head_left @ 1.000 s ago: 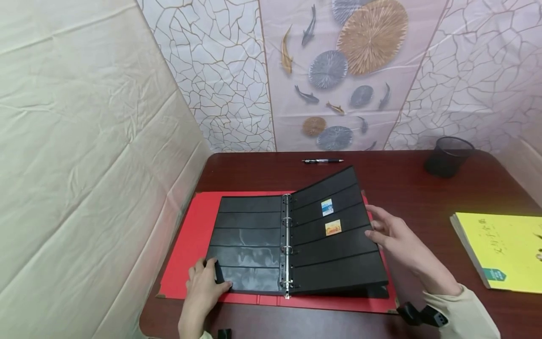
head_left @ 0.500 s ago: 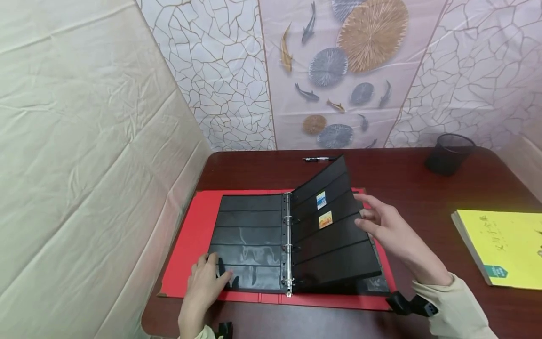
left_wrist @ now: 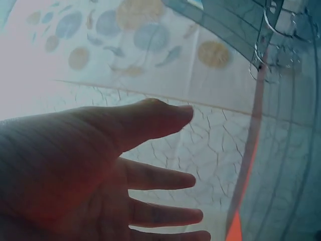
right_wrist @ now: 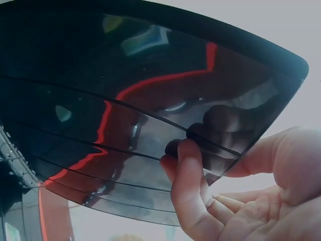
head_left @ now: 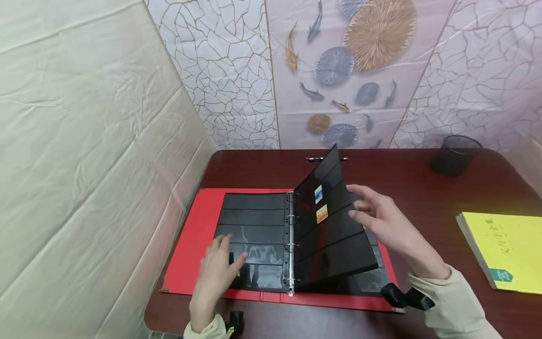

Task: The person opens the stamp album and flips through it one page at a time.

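A red ring binder (head_left: 186, 249) lies spread on the table, with black strip-pocket pages on metal rings (head_left: 290, 245). My right hand (head_left: 378, 219) pinches the outer edge of a raised black page (head_left: 330, 240) between thumb and fingers; in the right wrist view the fingers (right_wrist: 188, 181) sit behind it. A blue-and-white stamp (head_left: 318, 194) and an orange-yellow stamp (head_left: 322, 213) sit in its pockets. Over the lower left of the flat left page (head_left: 254, 216) is my left hand (head_left: 218, 263), fingers spread and holding nothing. In the left wrist view that hand (left_wrist: 100, 170) has straight fingers.
A pen (head_left: 315, 159) lies at the table's far side, partly behind the raised page. At the back right stands a black mesh cup (head_left: 453, 157). A yellow book (head_left: 508, 249) lies on the right. A cream cloth wall (head_left: 106, 165) borders the table's left side.
The right hand has lifted the stamp page higher and swung it leftward, uncovering more of the page below. My left hand has come off the left page's lower corner and moved up and right.
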The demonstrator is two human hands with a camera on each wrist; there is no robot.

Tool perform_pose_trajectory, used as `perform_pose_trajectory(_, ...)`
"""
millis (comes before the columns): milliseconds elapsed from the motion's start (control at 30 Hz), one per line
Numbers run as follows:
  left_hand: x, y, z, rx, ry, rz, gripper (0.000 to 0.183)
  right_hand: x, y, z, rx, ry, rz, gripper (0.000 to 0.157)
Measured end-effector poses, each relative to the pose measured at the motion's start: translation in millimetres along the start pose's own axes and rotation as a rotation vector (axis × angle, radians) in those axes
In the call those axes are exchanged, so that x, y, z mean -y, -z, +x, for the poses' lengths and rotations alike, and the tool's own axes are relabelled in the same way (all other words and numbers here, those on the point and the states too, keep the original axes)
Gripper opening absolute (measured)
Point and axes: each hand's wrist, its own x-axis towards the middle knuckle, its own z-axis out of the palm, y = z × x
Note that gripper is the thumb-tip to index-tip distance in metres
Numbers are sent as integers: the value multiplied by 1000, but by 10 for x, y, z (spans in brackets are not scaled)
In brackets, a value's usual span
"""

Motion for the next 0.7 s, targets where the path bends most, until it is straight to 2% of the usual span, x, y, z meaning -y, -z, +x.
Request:
perform_pose_trajectory(267, -301, 80, 20, -71, -106, -58, 69, 135, -20, 72, 25, 53, 22, 58)
perform_pose_trajectory(467, -552, 121, 39, -78, -180, -124, 72, 245, -89, 130, 36, 79, 39, 57)
perform_pose_trajectory(700, -718, 144, -17, -89, -254, -197, 74, 361, -222, 222, 44, 106, 51, 54)
